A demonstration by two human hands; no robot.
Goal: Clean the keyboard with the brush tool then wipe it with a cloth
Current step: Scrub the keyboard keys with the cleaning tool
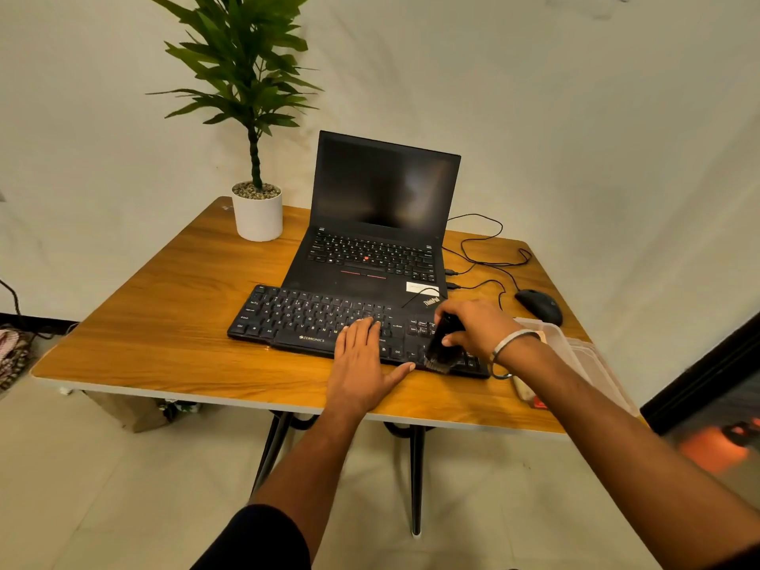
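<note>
A black keyboard lies on the wooden table in front of a laptop. My left hand rests flat on the keyboard's middle and front edge, fingers straight. My right hand grips a black brush by its handle. The brush's bristles touch the keys at the keyboard's right end. No cloth is plainly visible.
An open black laptop stands behind the keyboard. A potted plant is at the back left. A black mouse with cables lies at the right, next to a clear plastic container by my right wrist.
</note>
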